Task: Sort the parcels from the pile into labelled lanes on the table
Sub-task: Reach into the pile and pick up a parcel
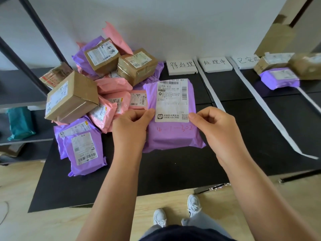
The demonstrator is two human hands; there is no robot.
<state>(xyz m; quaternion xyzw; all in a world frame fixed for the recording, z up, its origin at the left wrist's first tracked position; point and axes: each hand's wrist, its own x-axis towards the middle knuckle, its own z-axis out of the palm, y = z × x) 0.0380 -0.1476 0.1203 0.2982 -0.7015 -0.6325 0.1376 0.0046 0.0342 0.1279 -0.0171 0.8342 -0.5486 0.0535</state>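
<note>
Purple parcel [173, 136] is held in both hands, out in front of the person, over the black bench [156, 176]. The left hand [130, 129] pinches its left edge with thumb and curled fingers. The right hand [215, 129] pinches its right edge the same way. The parcel's long side points away from the person, toward the wall, and its white label [172, 100] faces up. I cannot tell if its bottom touches the bench.

The pile [97, 87] lies to the left, just beside the left hand. The first sign [181, 66] is straight ahead, past the parcel's far end. The middle sign [214, 63] and the last sign [245, 60] are off to the right, so the right hand is nearer to them. Two white strips [212, 94] split the lanes.

Black bench top shows in the first two lanes. The last lane has other parcels [279, 79] by the wall, so a move there would likely need more care.
</note>
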